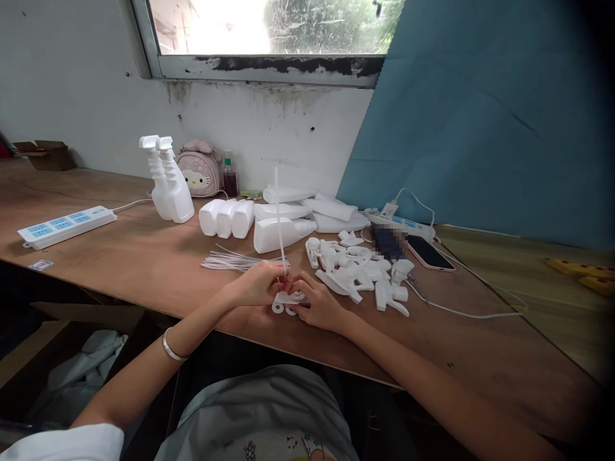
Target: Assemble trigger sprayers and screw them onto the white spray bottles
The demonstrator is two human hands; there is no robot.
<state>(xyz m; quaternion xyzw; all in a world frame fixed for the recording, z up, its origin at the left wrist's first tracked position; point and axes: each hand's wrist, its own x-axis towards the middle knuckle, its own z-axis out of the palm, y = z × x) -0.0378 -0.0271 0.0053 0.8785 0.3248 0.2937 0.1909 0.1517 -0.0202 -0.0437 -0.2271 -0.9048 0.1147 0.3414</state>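
Note:
Close to the table's front edge, my left hand (259, 283) is closed, its fingertips pinching a thin white plastic tube (278, 221) that stands nearly upright. My right hand (321, 303) meets it, its fingers closed around a white trigger spray head (289, 298) at the tube's lower end. Fingers hide where tube and head come together. A small white ring (277, 307) lies below my fingertips. Behind my left hand is a bundle of loose tubes (230, 260). To the right of my right hand lies a pile of spray heads (353, 266).
White bottles (276, 235) lie behind the tubes, and two spray bottles (173, 192) stand at the back left. Power strips (70, 225) sit at both sides. A phone (429, 251) and a white cable (471, 315) are at right. An open carton (29, 349) is below left.

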